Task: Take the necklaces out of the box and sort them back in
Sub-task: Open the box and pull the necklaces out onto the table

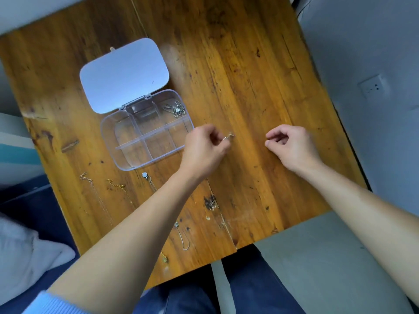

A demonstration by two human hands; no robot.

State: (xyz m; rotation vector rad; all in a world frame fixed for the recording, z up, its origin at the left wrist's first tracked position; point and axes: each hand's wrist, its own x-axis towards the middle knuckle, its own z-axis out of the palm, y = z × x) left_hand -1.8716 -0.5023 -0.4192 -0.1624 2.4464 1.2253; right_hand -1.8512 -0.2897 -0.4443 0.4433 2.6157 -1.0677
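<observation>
A clear plastic box (127, 132) with several compartments lies open on the wooden table (249, 75), its white lid (124, 74) flipped back. One silver necklace (175, 109) is bunched in the far right compartment. My left hand (205, 147), just right of the box, pinches the small pendant end of a thin necklace (227, 137). My right hand (292, 146) has thumb and finger pinched together; the chain between the hands is too thin to make out. Other necklaces lie on the table near me: two gold ones (90, 181) (118, 184) and two silver ones (147, 177) (182, 236).
The table's near edge (283, 228) runs diagonally above my lap. A small gold piece (165, 258) lies by that edge. A grey floor and a wall socket (373, 87) are to the right; a white cushion (25, 257) is at lower left.
</observation>
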